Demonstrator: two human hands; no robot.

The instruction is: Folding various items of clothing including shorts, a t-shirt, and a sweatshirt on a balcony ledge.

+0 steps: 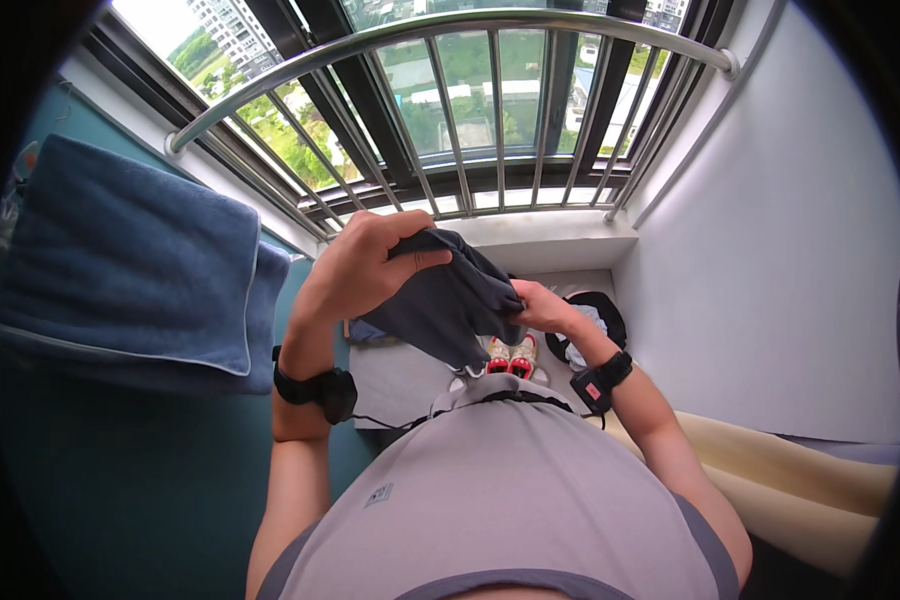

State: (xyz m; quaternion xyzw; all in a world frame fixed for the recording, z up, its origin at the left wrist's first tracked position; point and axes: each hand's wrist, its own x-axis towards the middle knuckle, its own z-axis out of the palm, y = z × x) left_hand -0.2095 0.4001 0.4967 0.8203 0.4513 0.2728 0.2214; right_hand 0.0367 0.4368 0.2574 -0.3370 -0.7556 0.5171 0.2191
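Note:
A dark grey cloth garment [450, 292] hangs between my two hands, in front of my body and above the floor. My left hand [371, 262] grips its upper left edge, with the thumb lying over the fabric. Lower down on the right, my right hand [541, 306] pinches the garment's other side. The cloth droops in folds, and what kind of garment it is cannot be made out. Both wrists wear black straps with small devices, and a thin cable runs from each towards my waist.
A metal railing [499, 112] crosses the window ahead. A blue towel [127, 255] hangs at the left. Near my red and white shoes [511, 356], a black container [615, 315] with light cloth stands by the right wall [780, 262]. Cream padded rolls [780, 472] lie at lower right.

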